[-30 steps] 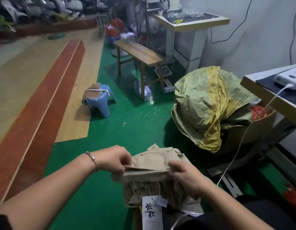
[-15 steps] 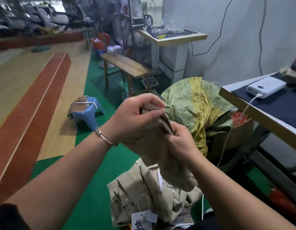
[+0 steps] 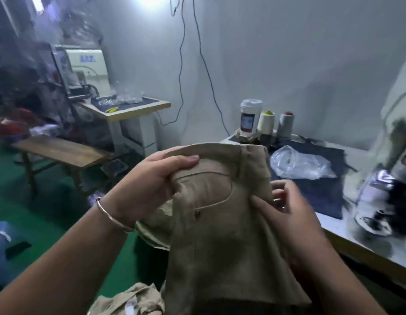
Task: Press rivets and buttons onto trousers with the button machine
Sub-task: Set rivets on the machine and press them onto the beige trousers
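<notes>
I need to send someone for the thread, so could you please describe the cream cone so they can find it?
Start at the work table with the dark cloth on the right. At its far corner against the wall stand three upright things; the cream thread cone with a yellow top is the middle one, between a white printed cup and a grey red-topped cone.

The work table [image 3: 347, 242] at right carries a dark cloth [image 3: 320, 189], a crumpled clear plastic bag [image 3: 299, 163] on the cloth, and, at the far corner, a white cup [image 3: 249, 117] and two thread cones [image 3: 266, 122].
</notes>
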`<state>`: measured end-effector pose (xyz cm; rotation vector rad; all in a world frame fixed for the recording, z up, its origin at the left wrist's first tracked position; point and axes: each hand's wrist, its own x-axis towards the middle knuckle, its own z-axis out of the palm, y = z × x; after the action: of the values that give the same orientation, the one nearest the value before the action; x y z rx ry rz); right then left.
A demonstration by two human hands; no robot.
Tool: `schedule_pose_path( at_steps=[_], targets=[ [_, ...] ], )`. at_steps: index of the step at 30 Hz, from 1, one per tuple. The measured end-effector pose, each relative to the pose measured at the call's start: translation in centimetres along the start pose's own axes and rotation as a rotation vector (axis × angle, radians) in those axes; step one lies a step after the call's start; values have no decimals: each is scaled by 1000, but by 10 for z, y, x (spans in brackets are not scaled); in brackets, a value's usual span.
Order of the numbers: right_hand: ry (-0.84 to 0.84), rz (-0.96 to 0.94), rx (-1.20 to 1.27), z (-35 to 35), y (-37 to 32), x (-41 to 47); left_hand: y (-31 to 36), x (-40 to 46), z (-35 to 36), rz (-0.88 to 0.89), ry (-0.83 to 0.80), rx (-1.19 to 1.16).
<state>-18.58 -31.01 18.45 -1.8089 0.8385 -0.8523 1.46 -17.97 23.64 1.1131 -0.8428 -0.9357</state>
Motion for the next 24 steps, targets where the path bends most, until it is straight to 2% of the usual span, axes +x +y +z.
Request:
schedule_pose_path(
  at_steps=[1, 2, 4, 5, 6, 9, 11, 13, 15, 17, 19, 24],
  targets=[
    [109, -47, -46, -13, -2, -9, -1, 8, 25, -13, -17, -37],
    [134, -93, -6, -25, -5, -21, -5, 13, 50, -30, -39, -42],
    [-35, -110, 204, -46, -20, -45, -18, 18, 99, -53, -113, 31],
    [-117, -123, 239, -55, -23, -54, -25, 19, 120, -50, -175, 76],
    [-130, -145, 197, -64, -21, -61, -32, 18, 139, -39, -239, 128],
    [67, -146, 42, -89, -11, -70, -46, 21, 180, -71, -494, 186],
    [138, -135, 152, -107, -5, -72, -49, 22, 194, -145, -554, 84],
    [137, -23, 437, -126, -2, -74, -54, 24, 195, -105, -476, 95],
    [218, 106, 658, -151, 3, -79, -49, 28, 185, -45, -346, 165],
    [360, 187, 634, -182, 14, -85, -42, 38, 162, -37, -233, 261],
    [489, 262, 506, -211, 24, -89, -34, 50, 138, -53, -129, 318],
    [585, 269, 280, -242, 36, -87, -38, 62, 121, -55, -135, 463]
  ],
)
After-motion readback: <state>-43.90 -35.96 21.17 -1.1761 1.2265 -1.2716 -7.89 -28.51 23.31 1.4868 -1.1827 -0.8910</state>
